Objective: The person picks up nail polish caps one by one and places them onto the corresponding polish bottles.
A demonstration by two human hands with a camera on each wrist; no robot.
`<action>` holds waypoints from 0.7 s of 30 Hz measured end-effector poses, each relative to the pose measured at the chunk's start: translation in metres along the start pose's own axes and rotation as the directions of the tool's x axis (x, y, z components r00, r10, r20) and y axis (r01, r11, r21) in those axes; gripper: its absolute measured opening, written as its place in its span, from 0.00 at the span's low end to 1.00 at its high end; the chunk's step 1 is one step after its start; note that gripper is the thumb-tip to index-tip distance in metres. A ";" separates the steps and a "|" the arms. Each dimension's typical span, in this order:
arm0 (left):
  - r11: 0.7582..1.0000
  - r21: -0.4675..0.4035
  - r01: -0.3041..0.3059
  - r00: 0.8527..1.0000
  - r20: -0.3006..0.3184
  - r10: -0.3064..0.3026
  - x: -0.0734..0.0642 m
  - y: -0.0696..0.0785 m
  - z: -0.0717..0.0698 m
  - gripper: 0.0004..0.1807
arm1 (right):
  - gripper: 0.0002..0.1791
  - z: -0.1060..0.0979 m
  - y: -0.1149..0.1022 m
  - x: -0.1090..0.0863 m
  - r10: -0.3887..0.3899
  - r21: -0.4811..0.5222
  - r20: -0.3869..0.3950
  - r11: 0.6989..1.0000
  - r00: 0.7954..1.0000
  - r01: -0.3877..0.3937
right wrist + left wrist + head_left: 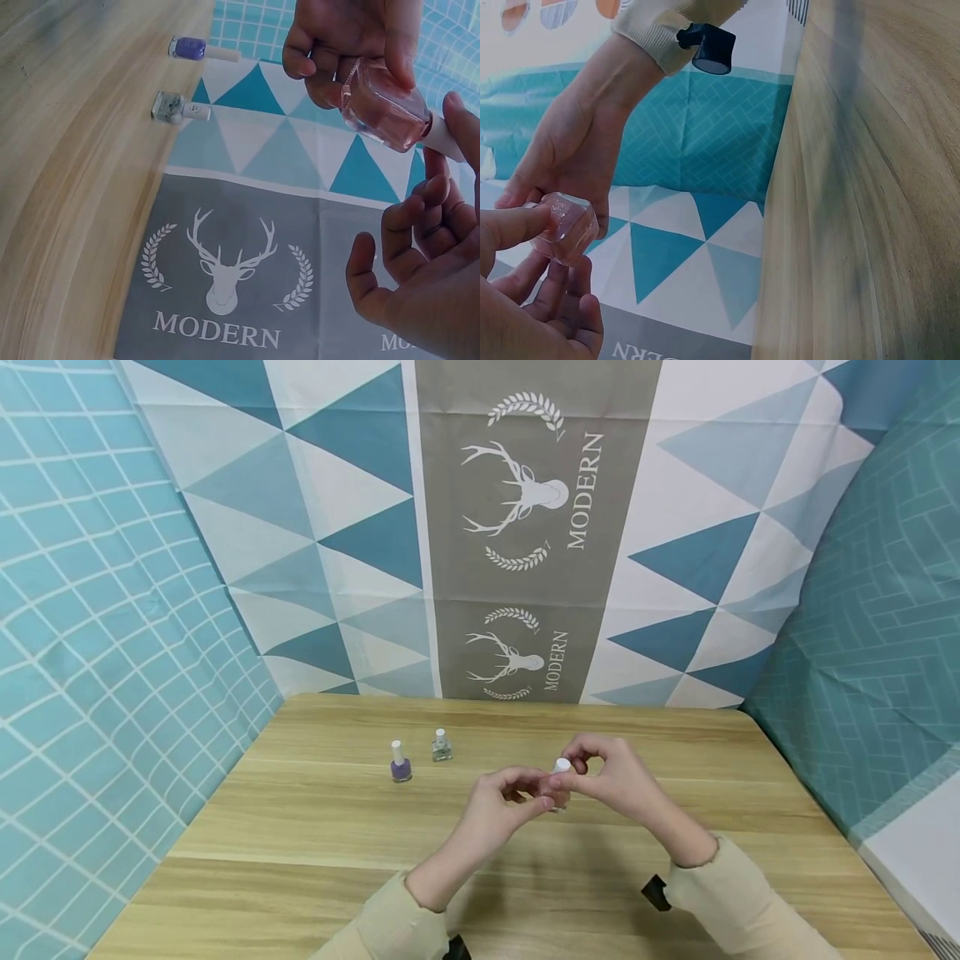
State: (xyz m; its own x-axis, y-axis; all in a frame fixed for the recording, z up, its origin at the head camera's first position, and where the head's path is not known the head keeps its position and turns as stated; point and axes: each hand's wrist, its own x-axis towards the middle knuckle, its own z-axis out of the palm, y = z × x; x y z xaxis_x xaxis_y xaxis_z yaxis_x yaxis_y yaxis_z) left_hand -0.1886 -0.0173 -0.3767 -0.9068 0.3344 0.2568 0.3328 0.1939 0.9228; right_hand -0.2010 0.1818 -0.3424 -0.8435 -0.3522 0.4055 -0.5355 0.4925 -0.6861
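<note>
A nail polish bottle [551, 789] of clear glass with pink polish is held above the wooden table, roughly upright in the head view. My left hand [491, 810] grips the glass body between thumb and fingers. At the top, thumb and finger of my right hand [617, 779] pinch the white cap [444, 140]. In the right wrist view the cap sits at the bottle's neck. Farther left stand a purple nail polish bottle [401, 769] and a clear one [442, 749], both white-capped and upright, apart from both hands.
The wooden table [300, 827] reaches back to a patterned cloth [517, 527] with deer heads. Blue tiled cloth [90, 610] hangs at the left, teal cloth [885, 693] at the right. A black wrist camera [712, 51] sits at the right sleeve.
</note>
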 end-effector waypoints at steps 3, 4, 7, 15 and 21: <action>1.000 -0.008 0.002 1.000 0.000 -0.002 -0.002 0.005 0.000 0.14 | 0.13 0.000 0.000 0.000 -0.010 -0.007 0.000 1.000 1.000 0.010; 1.000 -0.010 0.006 1.000 0.002 -0.006 -0.003 0.010 0.000 0.14 | 0.13 0.000 -0.001 0.000 -0.013 -0.010 0.002 1.000 1.000 0.013; 1.000 -0.013 0.010 1.000 0.007 -0.010 -0.005 0.019 -0.001 0.14 | 0.13 0.000 -0.002 0.000 -0.019 -0.012 0.007 1.000 1.000 0.019; 0.999 -0.032 0.000 1.000 0.009 0.000 -0.001 -0.001 0.001 0.14 | 0.13 -0.003 0.001 0.000 -0.062 0.025 0.064 0.998 0.996 0.061; 1.000 -0.030 -0.003 1.000 0.018 0.004 -0.002 0.000 -0.002 0.15 | 0.16 -0.008 0.004 0.000 -0.248 0.067 0.099 0.968 0.964 0.242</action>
State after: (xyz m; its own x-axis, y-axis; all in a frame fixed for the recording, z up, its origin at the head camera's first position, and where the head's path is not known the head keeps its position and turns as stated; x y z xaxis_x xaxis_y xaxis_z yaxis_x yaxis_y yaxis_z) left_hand -0.1877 -0.0194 -0.3769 -0.9007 0.3518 0.2548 0.3278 0.1655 0.9302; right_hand -0.2034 0.1901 -0.3405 -0.6761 -0.5403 0.5009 -0.7196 0.3380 -0.6066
